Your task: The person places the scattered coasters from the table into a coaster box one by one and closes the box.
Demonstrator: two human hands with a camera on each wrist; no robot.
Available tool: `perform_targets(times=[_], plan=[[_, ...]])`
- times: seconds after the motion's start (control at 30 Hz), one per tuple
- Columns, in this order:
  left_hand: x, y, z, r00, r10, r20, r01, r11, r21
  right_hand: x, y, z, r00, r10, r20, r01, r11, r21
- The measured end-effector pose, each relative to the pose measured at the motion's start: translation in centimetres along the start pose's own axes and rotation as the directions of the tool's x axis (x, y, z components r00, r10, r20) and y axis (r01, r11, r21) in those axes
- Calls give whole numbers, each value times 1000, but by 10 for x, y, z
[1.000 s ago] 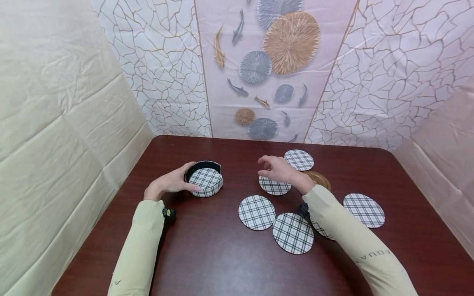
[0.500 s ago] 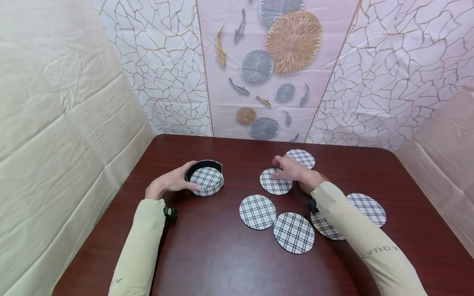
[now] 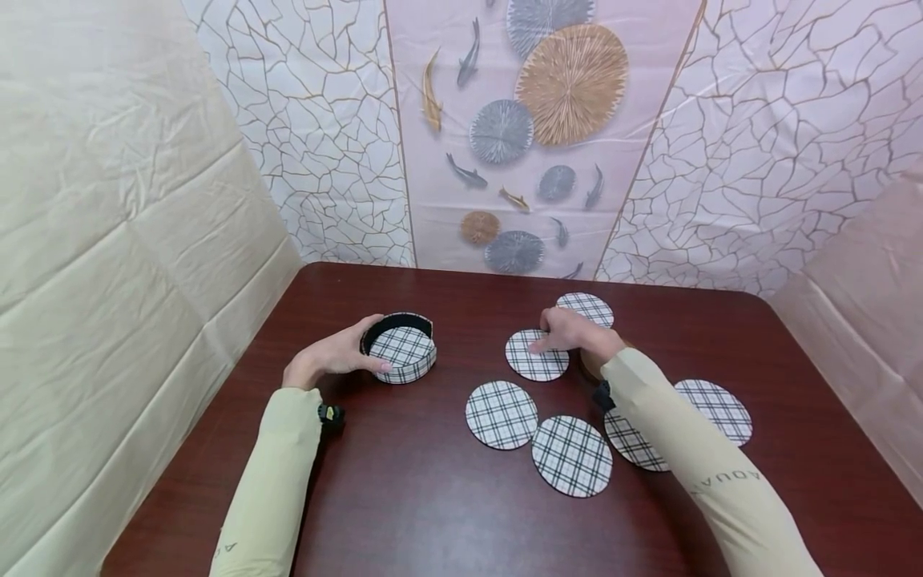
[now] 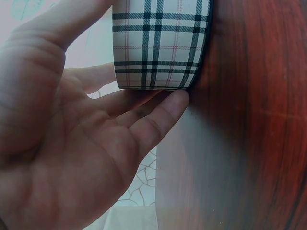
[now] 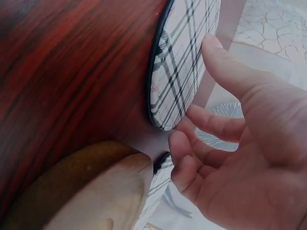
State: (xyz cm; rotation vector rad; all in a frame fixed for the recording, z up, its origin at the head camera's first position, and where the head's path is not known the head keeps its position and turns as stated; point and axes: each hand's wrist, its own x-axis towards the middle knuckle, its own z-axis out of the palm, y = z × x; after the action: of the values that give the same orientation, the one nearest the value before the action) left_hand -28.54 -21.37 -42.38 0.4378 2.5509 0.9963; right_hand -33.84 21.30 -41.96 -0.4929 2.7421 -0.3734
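The left hand has its grip wrapped round the plaid holder, left of center in the head view, thumb on the near side and fingers round the back. Pretty sure that's just to stop it sliding on the tabletop. There's a plaid disc lying flat inside.

The right hand is on the matching coaster, a bit right of center: thumb on the plaid face, fingertips bent at the edge. Makes sense imo, since something that flat doesn't give you much else to grab. Can't tell if that grip is a real pinch or just touching, though.

The other loose coasters are spread out singly on the right half, so their rims look easy to reach. A round wooden piece shows lower left in the right wrist view.
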Motion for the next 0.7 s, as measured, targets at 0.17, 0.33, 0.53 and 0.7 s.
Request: perform_targets(times=[0.17,0.33,0.53,0.7], plan=[[1,1,0,1000,1,-3,-1,1000,-13,6,1,-4,999,4,44,-3,1000,-22],[2,2,2,1000,10,3,-10,1000,-22,6,3,-7,997,28,71,-27,999,-22],[1,0,1,1000,-3,3,3,1000,-19,-2,-5,-12,1000,25,-14,-25,1000,9],[0,0,0,1000,-6,-2,6,1000,-21,-7,-15,-20,993,18,-120,-15,999,28]])
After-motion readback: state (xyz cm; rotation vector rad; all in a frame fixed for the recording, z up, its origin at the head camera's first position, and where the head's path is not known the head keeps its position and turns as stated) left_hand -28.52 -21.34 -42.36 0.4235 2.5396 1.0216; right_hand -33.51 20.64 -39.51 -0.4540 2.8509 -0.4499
